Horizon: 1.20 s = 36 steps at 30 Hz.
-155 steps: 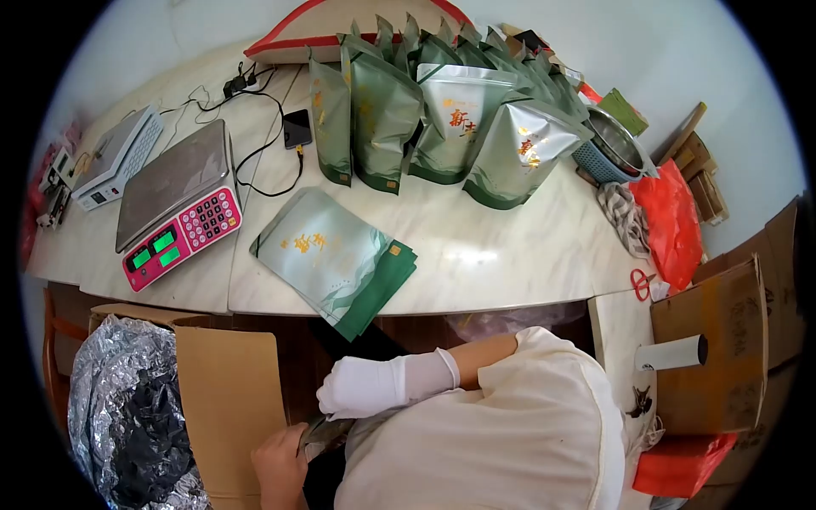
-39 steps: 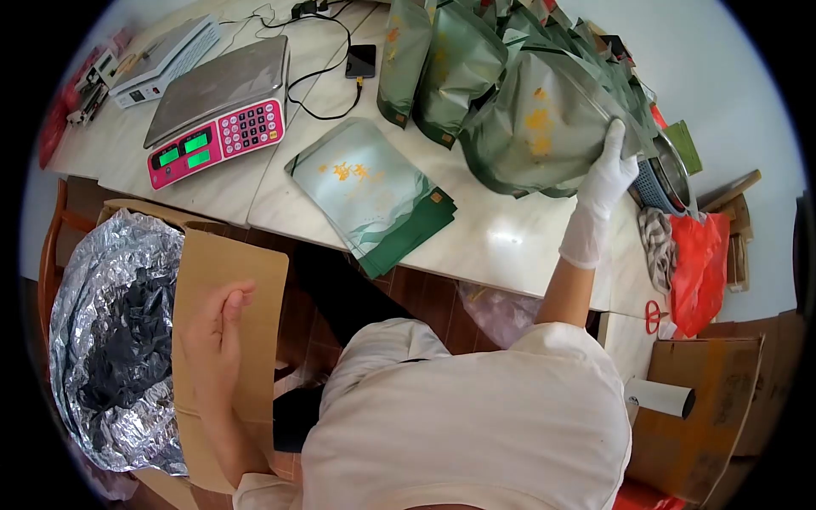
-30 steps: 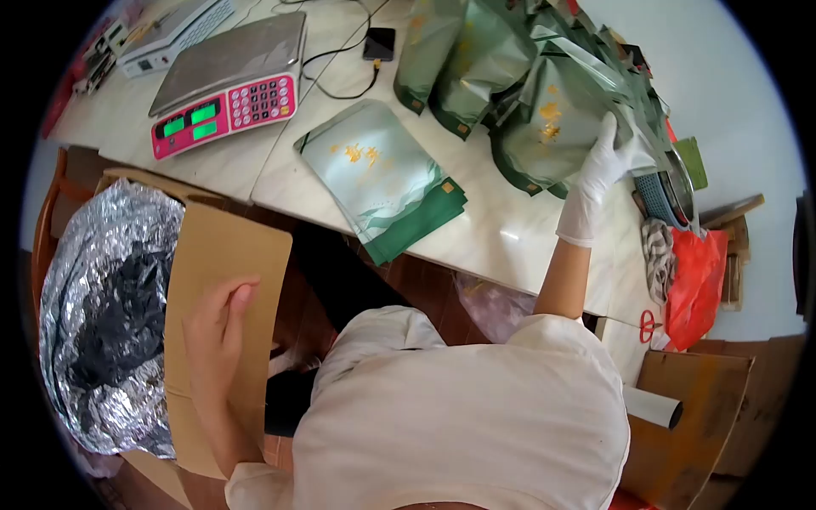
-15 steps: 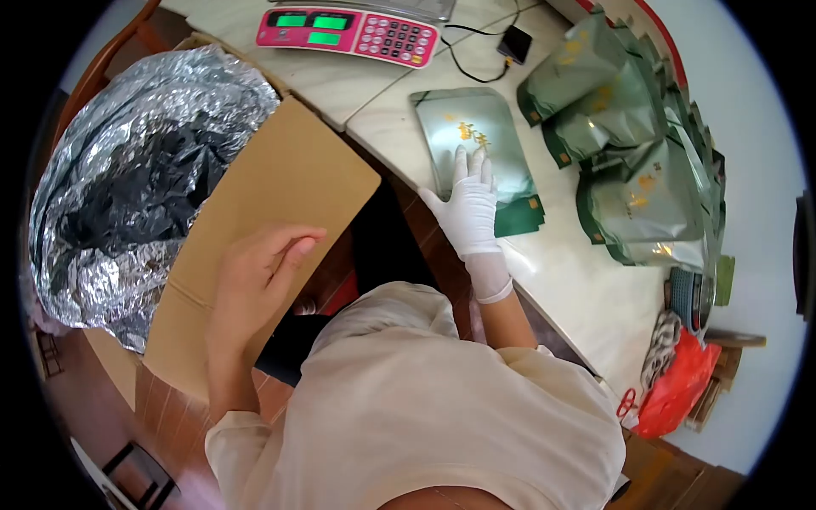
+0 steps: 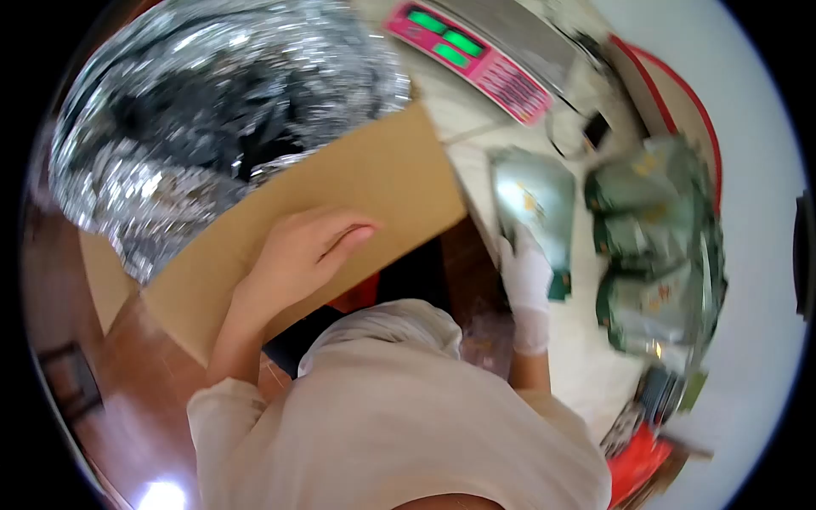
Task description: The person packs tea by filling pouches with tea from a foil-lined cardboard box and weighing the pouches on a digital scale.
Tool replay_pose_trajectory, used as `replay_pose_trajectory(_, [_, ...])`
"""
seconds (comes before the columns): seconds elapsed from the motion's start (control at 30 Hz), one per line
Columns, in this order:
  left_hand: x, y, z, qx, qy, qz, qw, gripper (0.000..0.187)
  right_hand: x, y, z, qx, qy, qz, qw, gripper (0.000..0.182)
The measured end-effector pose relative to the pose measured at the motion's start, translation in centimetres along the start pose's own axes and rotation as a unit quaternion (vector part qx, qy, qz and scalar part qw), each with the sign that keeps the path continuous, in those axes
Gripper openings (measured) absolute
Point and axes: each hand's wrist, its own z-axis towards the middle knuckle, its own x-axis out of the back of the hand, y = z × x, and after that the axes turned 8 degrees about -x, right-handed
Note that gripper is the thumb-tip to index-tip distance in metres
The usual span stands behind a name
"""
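My left hand (image 5: 310, 246), bare, is closed with its thumb against the fingers, above a cardboard flap (image 5: 391, 166); nothing shows in it. My right hand (image 5: 527, 272), in a white glove, touches the lower left part of a silver-green pouch (image 5: 544, 200) lying on the table. Its fingers are slightly apart, though motion blurs the tips. Green edges of pouches underneath show at the lower end. Crumpled silver foil lining (image 5: 340, 81) fills the box on the left, with a dark hollow in the middle.
A pink scale (image 5: 476, 59) with lit green displays stands at the back of the pale table (image 5: 586, 340). Several filled green pouches (image 5: 659, 246) stand at the right. A small black device (image 5: 597, 129) with a cable lies behind them, and a red bag (image 5: 633, 463) is at the lower right.
The view has turned, shifting the box and scale rightward in the picture. My right hand has moved from the pouch's middle towards its left edge. My left hand keeps its closed shape.
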Motion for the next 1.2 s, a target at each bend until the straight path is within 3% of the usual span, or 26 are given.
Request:
replay_pose_trajectory(0.1, [2.9, -2.4, -1.3, -0.009, 0.093, 0.021, 0.995, 0.016, -0.4, 0.4, 0.6, 0.042, 0.023, -0.046, 0.998, 0.037])
replay_pose_trajectory(0.17, [6.1, -4.3, -2.6, -0.081, 0.296, 0.157, 0.939, 0.022, 0.2, -1.9, 2.3, 0.095, 0.045, 0.01, 0.994, 0.041])
replay_pose_trajectory(0.23, [8.7, -6.3, -4.7, -0.001, 0.423, 0.215, 0.88, 0.028, 1.4, -4.9, 3.5, 0.121, 0.066, 0.069, 0.988, 0.044])
replay_pose_trajectory(0.3, [10.5, -7.5, -6.5, 0.015, 0.424, 0.256, 0.869, 0.033, 2.5, -10.0, 5.8, 0.185, 0.047, 0.146, 0.971, 0.041])
replay_pose_trajectory(0.37, [11.8, -8.2, -6.8, 0.029, 0.425, 0.292, 0.856, 0.037, 2.9, -16.3, 6.9, 0.285, -0.043, 0.208, 0.935, 0.039])
replay_pose_trajectory(0.43, [12.8, -8.5, -6.6, -0.038, 0.247, 0.434, 0.866, 0.051, 2.3, -22.6, 8.0, 0.445, -0.098, 0.202, 0.867, 0.038])
replay_pose_trajectory(0.47, [13.1, -8.8, -6.3, -0.037, 0.204, 0.456, 0.866, 0.063, 1.6, -25.7, 8.4, 0.49, -0.133, 0.171, 0.844, 0.038])
replay_pose_trajectory(0.5, [13.4, -9.8, -6.5, -0.027, 0.203, 0.453, 0.868, 0.063, 0.2, -28.4, 8.8, 0.531, -0.17, 0.139, 0.819, 0.038])
replay_pose_trajectory(0.57, [13.4, -11.7, -6.9, 0.044, 0.104, 0.527, 0.842, 0.071, -4.5, -32.8, 10.5, 0.538, -0.292, 0.079, 0.787, 0.046])
replay_pose_trajectory(0.63, [13.2, -12.7, -7.8, 0.082, 0.103, 0.542, 0.83, 0.06, -9.0, -36.5, 12.0, 0.435, -0.443, -0.042, 0.783, 0.056])
replay_pose_trajectory(0.7, [14.0, -12.5, -9.3, 0.144, -0.018, 0.533, 0.834, 0.04, -12.6, -38.8, 12.7, 0.49, -0.399, -0.257, 0.731, 0.063])
replay_pose_trajectory(0.73, [14.1, -12.0, -9.5, 0.086, 0.024, 0.521, 0.849, 0.023, -14.3, -39.7, 12.9, 0.489, -0.403, -0.258, 0.729, 0.063])
replay_pose_trajectory(0.8, [14.6, -11.7, -10.6, 0.073, 0.023, 0.494, 0.866, 0.019, -17.9, -40.8, 13.1, 0.492, -0.421, -0.449, 0.616, 0.07])
replay_pose_trajectory(0.83, [14.7, -11.7, -11.1, 0.059, 0.024, 0.471, 0.88, 0.015, -19.5, -40.5, 13.0, 0.492, -0.425, -0.448, 0.613, 0.07])
replay_pose_trajectory(0.87, [14.4, -11.9, -10.6, 0.002, 0.092, 0.503, 0.86, 0.011, -21.5, -39.8, 12.7, 0.505, -0.431, -0.469, 0.582, 0.072])
replay_pose_trajectory(0.9, [14.3, -11.9, -10.9, 0.005, 0.089, 0.5, 0.862, 0.011, -23.7, -38.9, 12.6, 0.518, -0.436, -0.489, 0.55, 0.074])
replay_pose_trajectory(0.97, [14.5, -10.9, -11.5, -0.032, 0.148, 0.491, 0.858, 0.019, -29.9, -35.2, 13.1, 0.514, -0.475, -0.475, 0.534, 0.073])
replay_pose_trajectory(1.03, [14.2, -8.9, -11.9, 0.009, 0.171, 0.5, 0.849, 0.026, -30.0, -34.7, 12.7, 0.507, -0.514, -0.457, 0.52, 0.071])
replay_pose_trajectory(1.07, [14.6, -8.4, -12.0, -0.001, 0.144, 0.471, 0.87, 0.028, -29.2, -34.1, 12.6, 0.47, -0.549, -0.424, 0.546, 0.066])
replay_pose_trajectory(1.1, [15.1, -7.3, -12.3, 0.034, 0.094, 0.463, 0.881, 0.033, -29.6, -34.2, 12.6, 0.473, -0.56, -0.416, 0.538, 0.061])
replay_pose_trajectory(1.2, [15.0, -6.5, -11.3, -0.006, 0.138, 0.507, 0.851, 0.034, -30.6, -34.8, 12.2, 0.512, -0.565, -0.38, 0.523, 0.042])
